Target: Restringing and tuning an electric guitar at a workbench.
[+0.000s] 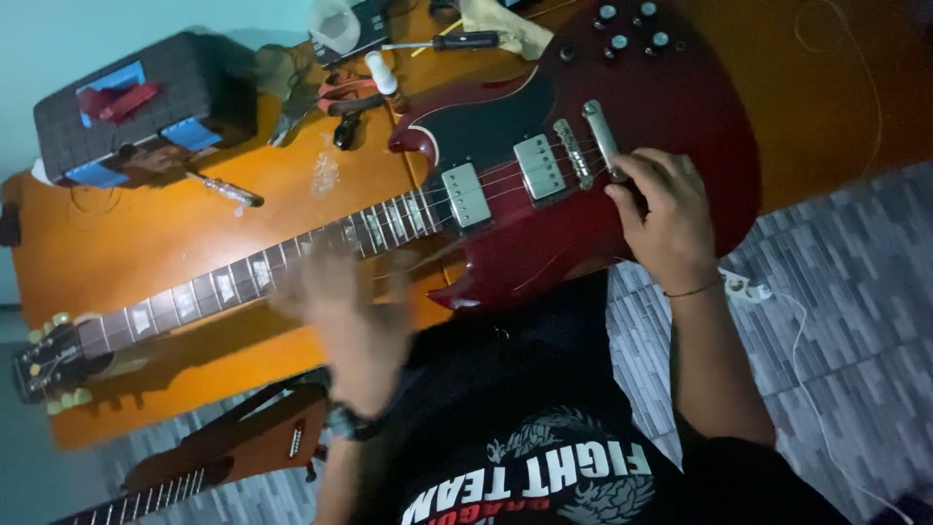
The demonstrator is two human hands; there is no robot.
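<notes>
My right hand (pixel 666 219): fingers (pixel 637 175) curled down onto the strings just beside the tailpiece (pixel 603 136), touching, gripping nothing. My left hand (pixel 340 311) is blurred, lower centre of frame, just below the neck (pixel 243 277); fingers look spread, contact I cannot tell. The red electric guitar (pixel 671 107) lies across the orange counter (pixel 146 228), body upper right, headstock (pixel 44 360) far left. A screwdriver (pixel 228 190) sits upper left.
</notes>
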